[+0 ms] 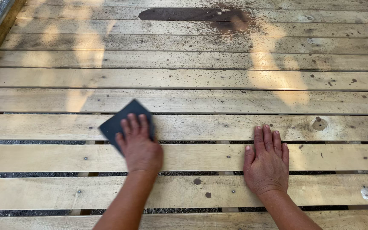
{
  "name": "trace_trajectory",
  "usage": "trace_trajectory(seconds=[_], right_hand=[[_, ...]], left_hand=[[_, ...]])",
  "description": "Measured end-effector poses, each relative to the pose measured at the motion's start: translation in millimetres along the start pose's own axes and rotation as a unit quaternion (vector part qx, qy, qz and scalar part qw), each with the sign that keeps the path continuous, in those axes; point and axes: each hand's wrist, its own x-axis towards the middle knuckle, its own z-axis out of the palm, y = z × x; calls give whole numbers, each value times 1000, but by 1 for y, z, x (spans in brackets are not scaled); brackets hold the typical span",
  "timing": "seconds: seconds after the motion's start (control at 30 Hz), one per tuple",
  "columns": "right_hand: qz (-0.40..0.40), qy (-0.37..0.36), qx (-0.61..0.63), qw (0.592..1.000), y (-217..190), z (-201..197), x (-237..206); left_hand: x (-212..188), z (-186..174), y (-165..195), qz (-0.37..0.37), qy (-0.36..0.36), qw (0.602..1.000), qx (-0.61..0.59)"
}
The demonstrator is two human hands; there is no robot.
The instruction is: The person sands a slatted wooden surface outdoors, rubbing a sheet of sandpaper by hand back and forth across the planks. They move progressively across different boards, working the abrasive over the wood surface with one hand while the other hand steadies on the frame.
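Half the dark sheet [118, 121] under left hand [138, 145].

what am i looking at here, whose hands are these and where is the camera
There is one picture, taken by a camera worn on a person's head, looking down at their own two bare hands. No machine is involved. Below them lie pale wooden planks with dark gaps between them, small dark specks and a large dark stain near the top. The left hand presses flat on a dark blue-grey sheet, which looks like sandpaper, lying on a plank. The right hand rests flat on the bare wood, holding nothing.
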Motion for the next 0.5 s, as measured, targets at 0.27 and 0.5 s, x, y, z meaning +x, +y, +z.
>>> trace_trajectory(seconds=[0.27, 0.5], right_hand=[[11, -23, 3, 1000, 0, -4, 0], [6, -5, -3, 1000, 0, -2, -1]], left_hand=[[-3, -13, 71, 275, -123, 953, -19], [25, -23, 14, -42, -37, 998, -19]])
